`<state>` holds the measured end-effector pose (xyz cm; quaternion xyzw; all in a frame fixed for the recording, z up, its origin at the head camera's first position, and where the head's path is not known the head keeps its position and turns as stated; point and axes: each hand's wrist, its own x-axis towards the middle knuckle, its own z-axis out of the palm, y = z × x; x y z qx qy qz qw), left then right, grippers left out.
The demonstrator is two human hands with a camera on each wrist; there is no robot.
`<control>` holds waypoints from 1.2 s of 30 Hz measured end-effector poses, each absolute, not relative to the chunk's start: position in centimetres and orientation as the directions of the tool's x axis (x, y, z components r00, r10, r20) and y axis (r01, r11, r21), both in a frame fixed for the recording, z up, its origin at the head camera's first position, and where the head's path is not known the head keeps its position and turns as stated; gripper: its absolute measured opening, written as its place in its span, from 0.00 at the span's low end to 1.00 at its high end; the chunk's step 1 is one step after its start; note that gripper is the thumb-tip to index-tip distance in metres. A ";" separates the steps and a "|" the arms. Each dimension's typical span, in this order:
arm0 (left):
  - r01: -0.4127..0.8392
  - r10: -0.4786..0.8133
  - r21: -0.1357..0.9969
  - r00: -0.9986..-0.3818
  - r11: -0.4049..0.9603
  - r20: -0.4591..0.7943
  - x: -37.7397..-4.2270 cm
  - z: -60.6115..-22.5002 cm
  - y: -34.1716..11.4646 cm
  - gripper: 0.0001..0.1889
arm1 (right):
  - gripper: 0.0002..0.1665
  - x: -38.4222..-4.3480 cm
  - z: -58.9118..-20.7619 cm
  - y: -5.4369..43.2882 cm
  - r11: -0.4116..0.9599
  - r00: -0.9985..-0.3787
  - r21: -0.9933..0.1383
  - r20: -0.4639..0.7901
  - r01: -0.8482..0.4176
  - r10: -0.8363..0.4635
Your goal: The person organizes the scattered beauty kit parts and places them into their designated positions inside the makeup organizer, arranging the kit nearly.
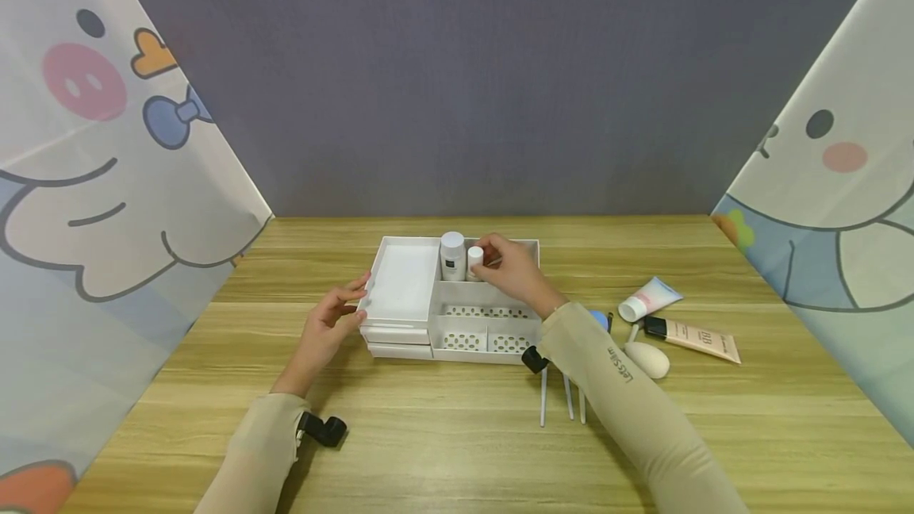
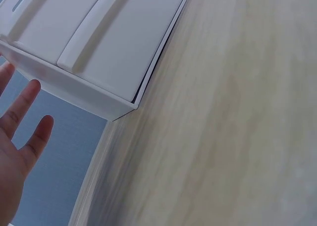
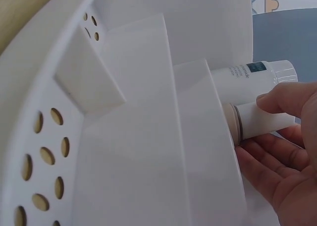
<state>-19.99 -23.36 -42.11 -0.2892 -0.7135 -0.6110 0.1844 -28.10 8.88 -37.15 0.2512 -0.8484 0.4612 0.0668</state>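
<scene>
A white desktop organizer (image 1: 400, 280) with drawers and several compartments stands on the table. My right hand (image 1: 516, 270) grips a small white-capped bottle (image 3: 265, 119) by its cap, thumb on one side and fingers on the other. The bottle's lower part is inside the back compartment, partly hidden by the divider. Right beside it a larger white bottle (image 1: 453, 256) stands upright in the same compartment. My left hand (image 1: 332, 324) is at the organizer's left side, fingers extended with the tips at its edge. In the left wrist view the fingers spread beside the drawer fronts (image 2: 114, 42).
To the right lie a white-capped tube (image 1: 650, 299), a beige BB cream tube (image 1: 696, 339) and an egg-shaped off-white item (image 1: 647, 359). Several thin white handles (image 1: 543, 399) stick out under my right sleeve, near a blue round item (image 1: 600, 319). A grey wall (image 1: 493, 101) stands behind.
</scene>
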 end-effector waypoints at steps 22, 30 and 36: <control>0.639 0.179 0.764 -0.764 0.089 0.619 -19.9 -42.1 -23.2 0.12 | 0.24 -27.9 -36.7 9.4 0.468 -0.883 -0.763 0.289 -0.446 -0.371; 0.636 0.181 0.766 -0.767 0.091 0.616 -19.9 -42.1 -23.3 0.12 | 0.24 -27.2 -35.1 10.2 0.432 -0.871 -0.765 0.344 -0.477 -0.352; 0.636 0.180 0.767 -0.767 0.088 0.616 -19.9 -42.1 -23.2 0.12 | 0.25 -26.9 -34.3 11.1 0.433 -0.879 -0.773 0.346 -0.465 -0.327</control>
